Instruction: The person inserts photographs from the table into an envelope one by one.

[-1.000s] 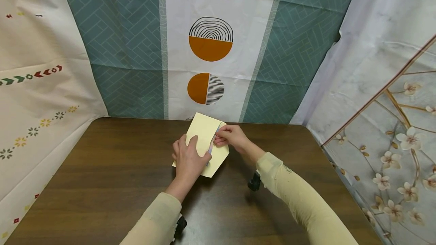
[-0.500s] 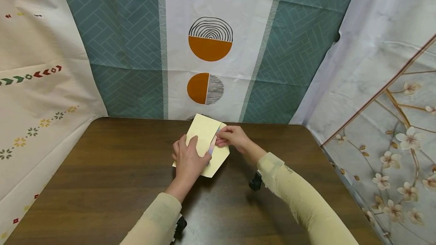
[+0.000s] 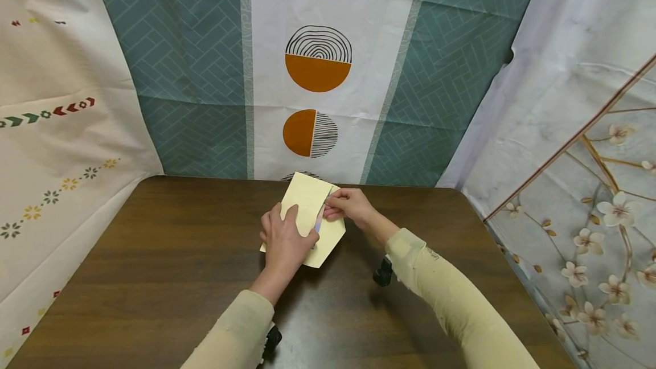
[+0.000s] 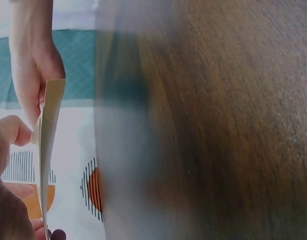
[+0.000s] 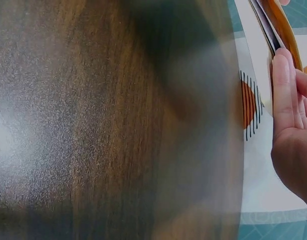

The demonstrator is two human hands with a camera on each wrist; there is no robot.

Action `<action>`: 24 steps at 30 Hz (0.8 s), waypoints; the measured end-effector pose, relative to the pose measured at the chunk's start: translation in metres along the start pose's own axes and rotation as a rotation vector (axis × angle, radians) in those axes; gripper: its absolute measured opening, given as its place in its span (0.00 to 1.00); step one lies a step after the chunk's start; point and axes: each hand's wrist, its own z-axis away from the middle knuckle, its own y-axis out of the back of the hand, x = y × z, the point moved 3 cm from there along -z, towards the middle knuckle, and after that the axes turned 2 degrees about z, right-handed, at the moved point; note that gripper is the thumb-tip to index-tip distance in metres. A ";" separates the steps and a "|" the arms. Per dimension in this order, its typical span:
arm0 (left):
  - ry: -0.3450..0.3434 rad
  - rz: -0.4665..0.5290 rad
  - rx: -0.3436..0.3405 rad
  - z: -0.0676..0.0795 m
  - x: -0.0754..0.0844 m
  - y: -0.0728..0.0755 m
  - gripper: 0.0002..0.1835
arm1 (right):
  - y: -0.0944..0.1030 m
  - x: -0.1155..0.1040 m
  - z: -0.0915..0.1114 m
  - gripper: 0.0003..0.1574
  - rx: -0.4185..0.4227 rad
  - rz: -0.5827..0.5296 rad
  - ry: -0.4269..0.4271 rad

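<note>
A pale yellow envelope [image 3: 303,192] is held up at a tilt over the far edge of the table, its pointed flap spread out on the right. Along its mouth shows a thin strip of a pink-and-blue card [image 3: 319,222]. My left hand [image 3: 285,238] grips the envelope's body, fingers spread over the near face and thumb beside the mouth. At the upper part of the mouth my right hand [image 3: 351,208] pinches with curled fingers; I cannot tell whether card or envelope edge lies between them. In the right wrist view its fingertips [image 5: 282,60] reach the gap between the layers.
The dark brown wooden table [image 3: 179,278] spreads below both hands. Behind it hangs a teal and white cloth [image 3: 200,73] with orange circles. Patterned cloths [image 3: 66,147] also line the sides. A black device [image 3: 382,272] sits under the right wrist.
Both hands hold almost the same place. The visible strip of card at the mouth looks slightly narrower than half a second ago.
</note>
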 end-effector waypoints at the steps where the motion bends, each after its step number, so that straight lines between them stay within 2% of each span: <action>1: 0.001 0.000 -0.003 0.000 -0.001 0.000 0.35 | 0.000 0.000 0.000 0.11 -0.003 0.003 -0.003; 13: 0.026 -0.010 -0.024 -0.002 -0.010 -0.005 0.36 | 0.013 0.000 0.006 0.16 -0.047 0.042 -0.014; 24: 0.072 -0.015 -0.047 -0.004 -0.032 -0.008 0.38 | 0.046 -0.006 0.025 0.22 -0.068 0.025 -0.017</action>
